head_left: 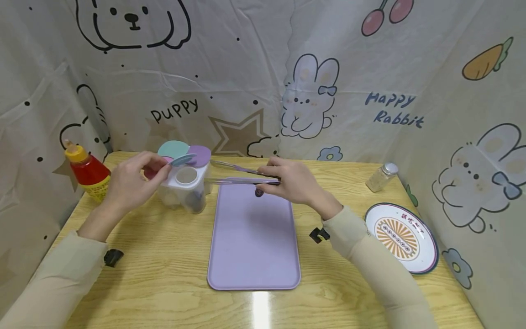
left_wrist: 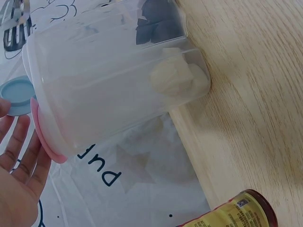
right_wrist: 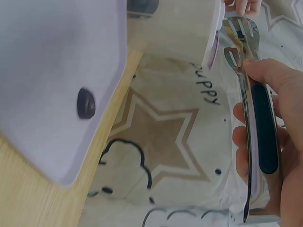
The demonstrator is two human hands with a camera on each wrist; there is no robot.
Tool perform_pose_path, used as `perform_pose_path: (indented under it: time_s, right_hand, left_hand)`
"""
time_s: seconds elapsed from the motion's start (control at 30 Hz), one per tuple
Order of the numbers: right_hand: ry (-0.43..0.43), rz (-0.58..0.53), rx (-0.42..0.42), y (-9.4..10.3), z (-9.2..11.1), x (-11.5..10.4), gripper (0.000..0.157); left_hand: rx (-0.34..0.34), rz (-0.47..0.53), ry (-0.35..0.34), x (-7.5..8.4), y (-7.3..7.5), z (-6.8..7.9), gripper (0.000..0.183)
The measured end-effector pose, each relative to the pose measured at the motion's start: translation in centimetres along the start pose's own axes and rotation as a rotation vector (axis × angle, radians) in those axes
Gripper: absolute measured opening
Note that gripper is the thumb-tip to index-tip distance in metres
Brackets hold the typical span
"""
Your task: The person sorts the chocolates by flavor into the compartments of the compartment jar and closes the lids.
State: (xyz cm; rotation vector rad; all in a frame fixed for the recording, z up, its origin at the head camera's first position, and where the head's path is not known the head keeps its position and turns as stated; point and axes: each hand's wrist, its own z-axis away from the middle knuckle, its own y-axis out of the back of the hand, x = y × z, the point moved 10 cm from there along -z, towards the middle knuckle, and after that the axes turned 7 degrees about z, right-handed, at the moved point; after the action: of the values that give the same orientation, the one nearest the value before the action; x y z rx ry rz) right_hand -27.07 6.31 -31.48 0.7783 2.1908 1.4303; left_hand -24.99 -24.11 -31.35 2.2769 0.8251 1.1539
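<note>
At the back left of the table stands a clear multi-compartment container (head_left: 167,197) with coloured lids. My left hand (head_left: 133,180) pinches its blue lid (head_left: 183,159), which is raised above an uncovered round opening (head_left: 186,175). The pink lid (left_wrist: 43,135) is beside my fingers in the left wrist view. Metal tongs (right_wrist: 264,127) with slotted ends and dark grips are held in my right hand (head_left: 293,180), their arms apart and their ends toward the container. Beneath that hand, a small dark piece (right_wrist: 86,103) lies on the far part of a light purple tray (head_left: 255,246).
A red-and-yellow squeeze bottle (head_left: 91,173) stands left of the container. Toward the right are a glass shaker (head_left: 381,177) with a metal cap and a patterned plate (head_left: 376,214). Inside the container, the left wrist view shows pale pieces (left_wrist: 173,75) and dark pieces (left_wrist: 161,21). Printed cloth surrounds the table.
</note>
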Motion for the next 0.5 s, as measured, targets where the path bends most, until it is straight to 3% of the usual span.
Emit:
perform_pose_path:
  time_s: [0.5]
  right_hand:
    - [-0.185, 0.008, -0.078, -0.6, 5.2, 5.4, 0.035]
  left_hand:
    - [-0.007, -0.004, 0.003, 0.0, -0.1, 0.0, 0.013]
